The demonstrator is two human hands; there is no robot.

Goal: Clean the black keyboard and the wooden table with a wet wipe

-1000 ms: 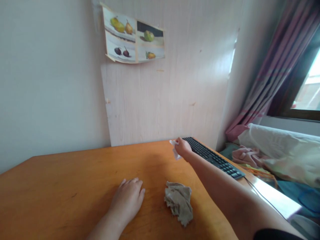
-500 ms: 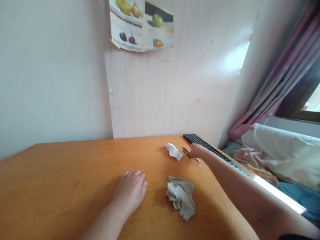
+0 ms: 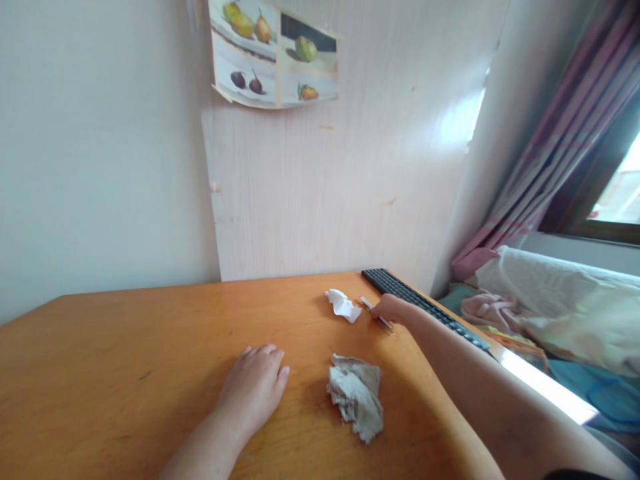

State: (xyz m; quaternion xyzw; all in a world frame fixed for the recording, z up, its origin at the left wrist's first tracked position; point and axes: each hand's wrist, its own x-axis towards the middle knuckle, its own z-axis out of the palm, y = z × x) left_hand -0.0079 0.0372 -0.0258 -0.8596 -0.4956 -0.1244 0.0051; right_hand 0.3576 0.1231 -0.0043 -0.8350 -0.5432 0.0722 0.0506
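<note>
Head view: the right hand (image 3: pixel 393 309) pinches a thin pale stick (image 3: pixel 376 313) lying on the orange desk (image 3: pixel 125 360), while the left hand (image 3: pixel 255 387) rests flat, fingers spread, holding nothing. A white tissue (image 3: pixel 343 305), let go a second ago, lies at the stick's nine o'clock; a grey rag (image 3: pixel 356 395) sits at its six, a black keyboard (image 3: pixel 420 307) at its three.

The left hand (image 3: pixel 255 387) lay flat, palm down, fingers together. The right arm stretched forward, its right hand (image 3: pixel 393 309) curled, fingers pinched.
</note>
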